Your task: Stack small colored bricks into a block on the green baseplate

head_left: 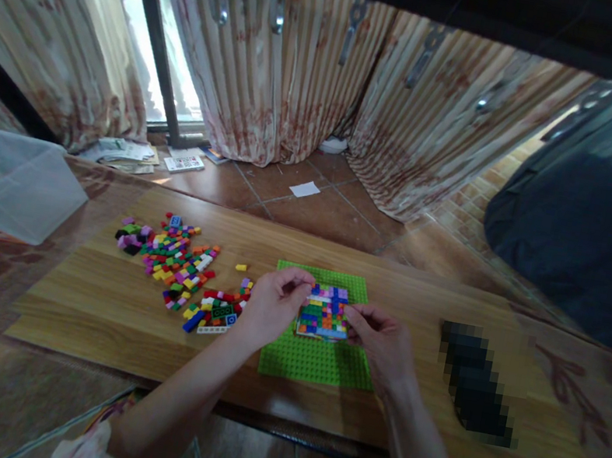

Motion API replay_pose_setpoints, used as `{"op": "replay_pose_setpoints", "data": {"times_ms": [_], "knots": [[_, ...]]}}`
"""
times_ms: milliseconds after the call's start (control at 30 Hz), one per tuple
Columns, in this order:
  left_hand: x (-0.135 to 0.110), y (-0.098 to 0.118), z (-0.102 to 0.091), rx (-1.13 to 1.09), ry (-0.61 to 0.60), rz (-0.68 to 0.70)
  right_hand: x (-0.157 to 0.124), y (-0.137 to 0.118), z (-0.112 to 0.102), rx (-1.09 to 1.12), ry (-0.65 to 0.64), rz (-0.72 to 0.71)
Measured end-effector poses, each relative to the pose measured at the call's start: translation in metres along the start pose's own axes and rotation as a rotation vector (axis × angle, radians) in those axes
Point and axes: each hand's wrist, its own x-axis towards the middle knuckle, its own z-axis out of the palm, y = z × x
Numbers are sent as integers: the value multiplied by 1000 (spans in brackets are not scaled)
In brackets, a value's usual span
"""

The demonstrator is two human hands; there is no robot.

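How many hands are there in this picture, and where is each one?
2: the left hand at the left side of the brick block, the right hand at its right side. No others show.

I log daylight from the far-left window (179, 72), blown out white; otherwise dimmish, wide-angle bowing toward edges; dark item (474, 381) at right pixelated.

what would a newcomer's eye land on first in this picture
Probably the patchwork block of coloured bricks, over the green studded baseplate and between the left hand and the right hand. Next, likely, the loose bright bricks scattered on the wooden tabletop, left of the baseplate. Behind, striped curtains fill much of the upper view.
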Motion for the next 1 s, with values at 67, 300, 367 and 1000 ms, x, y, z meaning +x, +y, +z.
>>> {"op": "replay_pose_setpoints", "data": {"times_ms": [67,300,367,1000], "knots": [[-1,1,0,4,0,-2,0,1,1,3,-4,2],[2,-3,-3,-6,65,-23,-1,0,-3,75,-15,57],[5,-7,-5,78,139,-2,0,-1,-5,106,18,66],[14,-4,-47,321,110,17,10,17,-7,-83,89,32]]}}
